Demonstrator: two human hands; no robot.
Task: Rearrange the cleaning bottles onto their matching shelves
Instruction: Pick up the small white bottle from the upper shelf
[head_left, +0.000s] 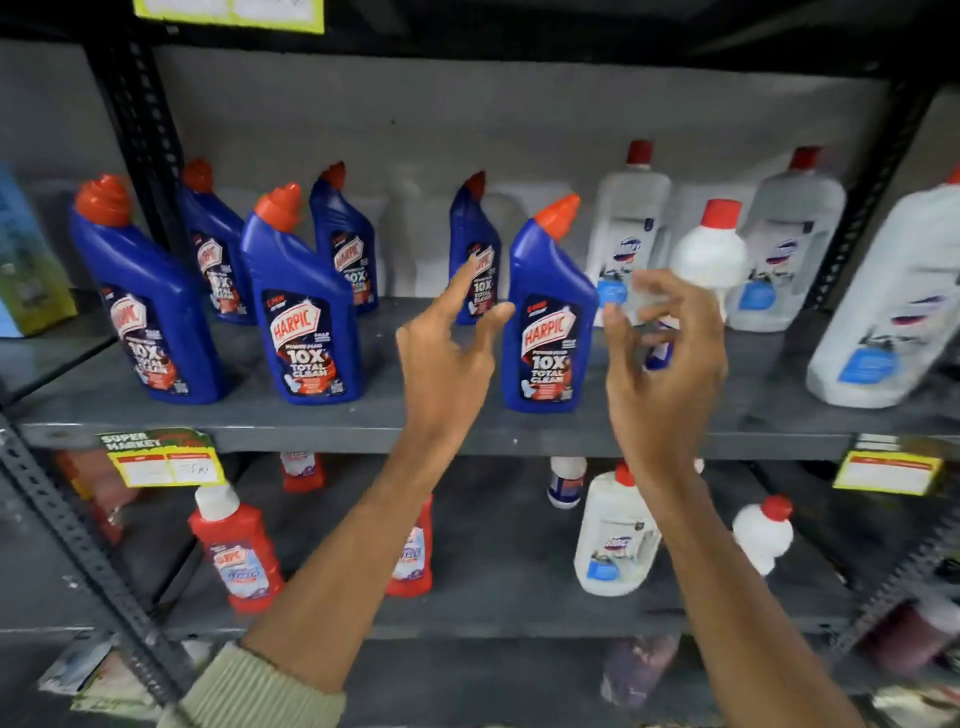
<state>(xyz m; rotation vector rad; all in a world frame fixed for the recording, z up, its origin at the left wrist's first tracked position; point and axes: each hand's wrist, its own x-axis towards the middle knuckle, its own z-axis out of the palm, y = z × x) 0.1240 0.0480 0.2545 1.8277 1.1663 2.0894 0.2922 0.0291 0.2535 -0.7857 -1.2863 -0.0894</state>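
Observation:
Several blue Harpic bottles with red caps stand on the middle shelf (363, 426); the nearest one (548, 332) is between my hands. My left hand (447, 353) hovers in front of that shelf, fingers spread and holding nothing, just left of this bottle. My right hand (665, 358) wraps loosely around a small white bottle with a red cap (709, 249), tilted above the shelf; motion blur hides its lower part. Large white bottles (626, 228) with red caps stand at the back right.
The lower shelf (493, 618) holds red bottles (236, 551) on the left and white bottles (615, 535) on the right. Yellow price tags (166, 465) hang from the shelf edge. A black perforated upright (135, 130) divides the shelving at left. A large white bottle (883, 301) leans at far right.

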